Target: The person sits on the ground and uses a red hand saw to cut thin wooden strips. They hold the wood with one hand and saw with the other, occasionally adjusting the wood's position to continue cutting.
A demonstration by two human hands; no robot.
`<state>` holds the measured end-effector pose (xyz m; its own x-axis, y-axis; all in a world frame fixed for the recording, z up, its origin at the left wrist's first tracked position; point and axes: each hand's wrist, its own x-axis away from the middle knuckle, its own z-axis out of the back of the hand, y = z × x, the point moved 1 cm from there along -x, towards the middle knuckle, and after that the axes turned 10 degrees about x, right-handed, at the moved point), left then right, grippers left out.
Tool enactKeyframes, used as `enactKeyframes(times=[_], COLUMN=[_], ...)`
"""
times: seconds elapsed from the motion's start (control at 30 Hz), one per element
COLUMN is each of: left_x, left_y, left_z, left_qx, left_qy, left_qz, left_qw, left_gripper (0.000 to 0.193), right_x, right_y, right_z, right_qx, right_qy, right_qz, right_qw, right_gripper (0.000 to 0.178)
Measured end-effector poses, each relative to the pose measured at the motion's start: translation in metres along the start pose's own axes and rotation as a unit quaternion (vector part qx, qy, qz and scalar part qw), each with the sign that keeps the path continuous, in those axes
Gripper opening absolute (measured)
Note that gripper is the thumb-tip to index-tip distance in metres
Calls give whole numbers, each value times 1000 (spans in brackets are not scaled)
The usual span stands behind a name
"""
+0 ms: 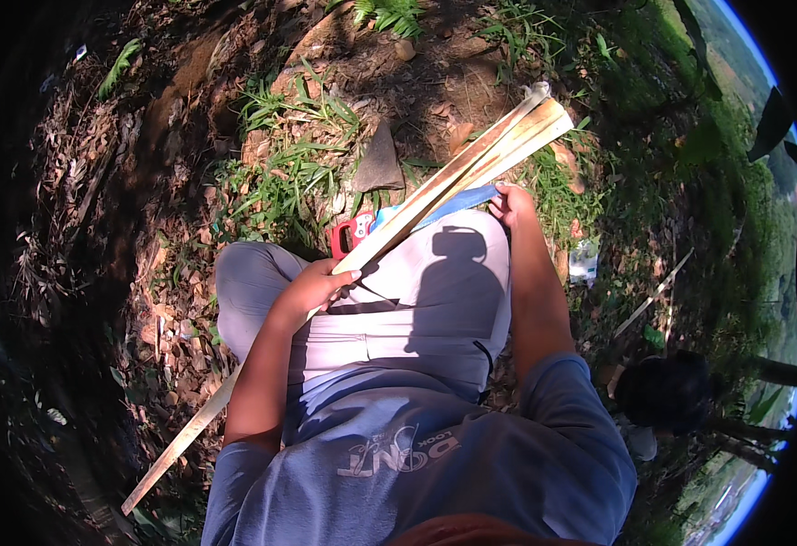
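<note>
left hand (pixel 312 287) clamps bamboo strips (pixel 457 175) | right hand (pixel 510 202) pinches strip edge | grass (pixel 280 173) beyond

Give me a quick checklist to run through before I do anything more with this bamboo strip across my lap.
1. Left hand grips the long bamboo strip: ok.
2. Right hand on the strip: cannot tell; it sits at the knee beside a blue piece.
3. Strip rests across the lap, both ends free: ok.
4. Red-handled tool within reach by the knee: ok.
5. Blade position of that tool: cannot tell, it is hidden behind the strip.
</note>
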<state>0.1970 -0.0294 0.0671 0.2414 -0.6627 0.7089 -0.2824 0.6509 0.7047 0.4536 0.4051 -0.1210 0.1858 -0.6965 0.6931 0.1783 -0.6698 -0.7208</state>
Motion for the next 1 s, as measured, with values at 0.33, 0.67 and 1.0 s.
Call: enactKeyframes(times=[0.33,0.67,1.0], left_x=[-3,-14,-30], left_y=[-7,-9,-22], left_z=[3,10,27], left_qx=[-8,11,37], left_qy=[-7,-51,-111], left_qz=[-15,-3,-9], left_qw=[1000,999,993], left_gripper=[37,38,37], right_x=[76,200,400], right_y=[-61,-110,-124], right_z=[-32,-27,4], right_qx=[-31,1,20], right_qy=[91,30,135], right_qz=[180,292,406], right_qw=[979,956,904], right_gripper=[6,2,4])
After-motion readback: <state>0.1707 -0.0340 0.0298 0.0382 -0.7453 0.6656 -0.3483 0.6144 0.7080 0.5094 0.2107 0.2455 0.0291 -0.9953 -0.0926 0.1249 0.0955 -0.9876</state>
